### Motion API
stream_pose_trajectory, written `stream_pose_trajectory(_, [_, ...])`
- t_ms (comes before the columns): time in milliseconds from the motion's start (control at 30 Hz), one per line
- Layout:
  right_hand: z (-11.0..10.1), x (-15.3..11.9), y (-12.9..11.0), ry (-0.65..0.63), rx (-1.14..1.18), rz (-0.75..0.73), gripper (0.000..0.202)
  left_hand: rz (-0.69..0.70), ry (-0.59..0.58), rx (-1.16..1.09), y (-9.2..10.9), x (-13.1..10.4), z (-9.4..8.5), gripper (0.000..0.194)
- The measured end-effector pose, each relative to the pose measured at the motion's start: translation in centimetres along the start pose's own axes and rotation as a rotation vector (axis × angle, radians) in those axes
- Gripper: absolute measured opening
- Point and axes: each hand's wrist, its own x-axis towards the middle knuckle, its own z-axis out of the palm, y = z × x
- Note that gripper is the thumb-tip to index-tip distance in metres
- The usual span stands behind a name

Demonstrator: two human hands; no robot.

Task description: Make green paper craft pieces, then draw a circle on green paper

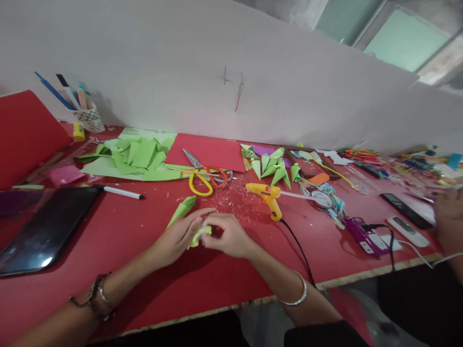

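A crumpled yellow-green piece of paper (197,237) is between my two hands, above the front of the red table. My left hand (175,238) is cupped round it, fingers pressed together. My right hand (229,235) pinches the same piece between thumb and fingers; the fingertips are blurred. Just beyond my left hand is a rolled green paper cone (183,209), its lower part hidden; I cannot tell whether the hand touches it. A yellow hot glue gun (268,195) lies to the right of my hands. Scissors (202,176) with yellow and orange handles lie behind them.
Green paper pieces (139,156) and a red sheet (210,152) lie along the wall, with finished green cones (273,166) to their right. A tablet (47,226) and marker (121,192) are left; a purple power strip (365,236) and another person's hand (448,212) are right.
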Motion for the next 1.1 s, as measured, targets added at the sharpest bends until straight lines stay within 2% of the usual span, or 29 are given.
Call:
stream_pose_trajectory(100, [-0.4,0.0,-0.1,0.019,0.106,0.062,0.008,-0.014,-0.023,0.032,0.1,0.1,-0.4,0.042])
stream_pose_trajectory(167, [-0.7,0.1,0.1,0.093,0.164,0.092,0.007,-0.011,0.012,0.056,0.0,0.1,-0.8,0.041])
stream_pose_trajectory(333, [-1.3,0.3,1.8,0.473,0.362,0.253,0.012,-0.009,0.129,0.097,-0.8,-0.2,-1.8,0.039])
stream_pose_trajectory(400, [-1.3,0.3,2.5,0.556,0.436,0.318,0.017,-0.035,0.174,0.106,-1.2,-0.2,-2.2,0.038])
stream_pose_trajectory(467, [-1.1,0.3,2.9,0.528,0.5,0.343,0.022,-0.058,0.225,0.103,-1.6,0.0,-2.5,0.039])
stream_pose_trajectory(567, [-0.7,0.2,2.8,0.419,0.577,0.331,0.028,-0.067,0.267,0.065,-2.0,0.2,-2.8,0.039])
stream_pose_trajectory(733, [-0.7,0.2,1.9,0.323,0.556,0.313,0.017,-0.052,0.216,0.068,-2.0,0.2,-2.6,0.038])
stream_pose_trajectory(967, [-0.6,0.2,1.2,0.307,0.582,0.326,0.022,-0.02,0.189,0.115,-1.9,0.1,-2.3,0.037])
stream_pose_trajectory(1100, [-0.4,0.2,1.3,0.301,0.552,0.352,0.017,-0.003,0.153,0.106,-1.6,0.1,-2.3,0.036])
